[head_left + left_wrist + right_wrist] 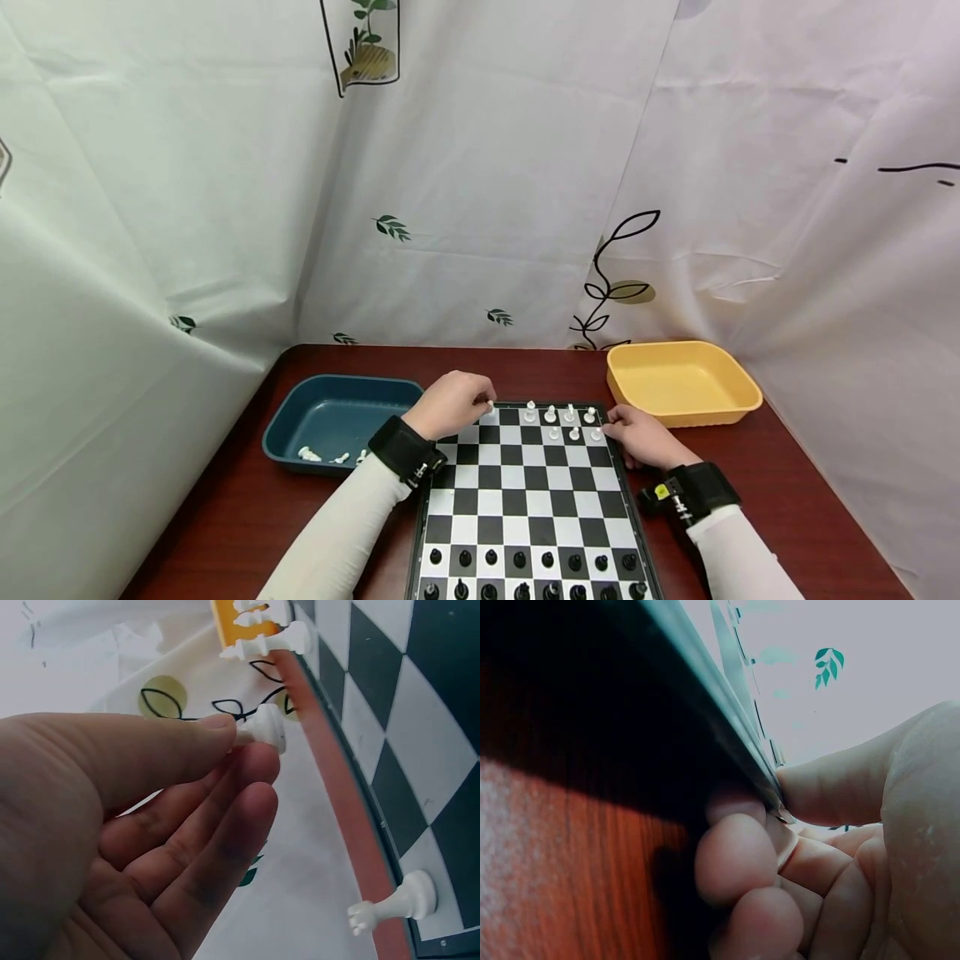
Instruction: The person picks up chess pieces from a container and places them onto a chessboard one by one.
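A: Where is the left hand (452, 405)?

B: It hovers over the far left corner of the chessboard (528, 492). The thumb and forefinger pinch a small white chess piece (264, 727), and the other fingers (225, 847) lie loosely curled beneath it. In the head view the piece shows as a white speck at the fingertips, above the far row of squares.

A: And the right hand (641, 437)?

B: It sits at the far right edge of the board. The right wrist view shows the thumb on top of the board's edge and the curled fingers (739, 859) tucked under it, so the hand grips the rim against the tabletop (787, 492).

A: What stands on the board?

B: Several white pieces (570, 421) cluster in the two far rows towards the right, close to the right hand. Black pieces (532, 575) fill the two near rows.

A: Anything beside the board?

B: A dark blue tray (337, 421) lies to the left, with a few white pieces (330, 456) near its front wall. A yellow tray (682, 383) sits at the far right, just beyond the right hand. Both wrists carry black straps over long pale sleeves.

A: And the backdrop?

B: A pale curtain printed with leaves hangs behind the tabletop.
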A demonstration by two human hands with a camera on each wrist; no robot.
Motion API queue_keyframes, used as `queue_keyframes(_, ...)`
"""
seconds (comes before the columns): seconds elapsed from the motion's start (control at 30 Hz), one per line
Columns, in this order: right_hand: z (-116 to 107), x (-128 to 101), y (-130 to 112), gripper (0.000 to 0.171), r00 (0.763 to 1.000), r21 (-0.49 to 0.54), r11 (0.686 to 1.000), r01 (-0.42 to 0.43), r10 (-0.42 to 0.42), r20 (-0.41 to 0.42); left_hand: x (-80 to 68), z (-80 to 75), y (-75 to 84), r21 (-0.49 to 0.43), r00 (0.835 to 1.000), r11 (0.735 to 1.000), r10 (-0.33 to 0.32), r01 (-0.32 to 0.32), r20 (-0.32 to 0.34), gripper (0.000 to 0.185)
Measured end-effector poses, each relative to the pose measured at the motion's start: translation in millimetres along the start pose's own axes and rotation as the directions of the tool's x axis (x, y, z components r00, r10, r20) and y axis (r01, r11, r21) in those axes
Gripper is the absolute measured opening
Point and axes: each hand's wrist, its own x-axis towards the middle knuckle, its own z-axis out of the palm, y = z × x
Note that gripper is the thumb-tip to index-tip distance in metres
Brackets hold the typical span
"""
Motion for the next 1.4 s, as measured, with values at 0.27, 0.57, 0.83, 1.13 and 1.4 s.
queue_keyframes(0.27, 0.7, 0.1, 0.7, 0.015, 1.000, -0.002, 1.000, -0.010, 0.010, -0.001, 2.4, 9.0, -0.8, 0.059, 0.999, 0.998, -0.017, 0.015, 0.030, 0.010)
queue_keyframes(0.57, 0.6, 1.0, 2.3, 0.015, 1.000, -0.008, 1.000, -0.004, 0.004, -0.002, 5.1, 20.2, -4.4, 0.080, 0.999, 0.996, -0.035, 0.031, 0.042, 0.009)
queue_keyframes(0.83, 0.4, 1.2, 2.2, 0.016, 1.000, -0.006, 1.000, -0.005, 0.005, -0.002, 6.4, 22.6, -5.8, 0.101, 0.999, 0.994, -0.045, 0.042, 0.023, 0.011)
queue_keyframes(1.13, 0.5, 1.2, 0.3, 0.016, 1.000, -0.010, 1.000, -0.008, 0.008, 0.001, 6.4, 21.7, -5.0, 0.121, 0.999, 0.991, -0.049, 0.047, 0.017, 0.013)
queue_keyframes(1.4, 0.3, 0.1, -0.4, 0.016, 1.000, -0.012, 1.000, -0.002, 0.002, -0.002, -3.9, 0.6, -1.6, 0.071, 0.999, 0.997, -0.040, 0.042, -0.020, 0.016)
